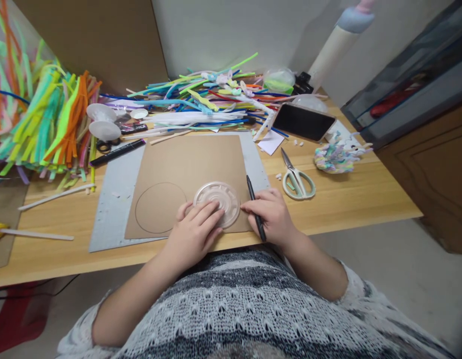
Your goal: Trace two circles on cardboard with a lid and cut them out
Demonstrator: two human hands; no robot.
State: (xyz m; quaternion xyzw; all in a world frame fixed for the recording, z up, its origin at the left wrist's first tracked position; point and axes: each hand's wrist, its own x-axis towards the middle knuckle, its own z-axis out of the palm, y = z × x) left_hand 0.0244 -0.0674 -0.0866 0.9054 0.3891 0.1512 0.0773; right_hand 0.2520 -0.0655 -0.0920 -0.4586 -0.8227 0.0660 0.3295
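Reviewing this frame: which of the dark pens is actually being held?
The slim black pen, gripped in the right hand at the cardboard's right edge. The thicker dark marker lies unheld by the cardboard's upper left corner.

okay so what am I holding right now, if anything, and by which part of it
Your right hand holds a black pen around its middle. Your left hand rests its fingers on the clear plastic disc, not visibly gripping it.
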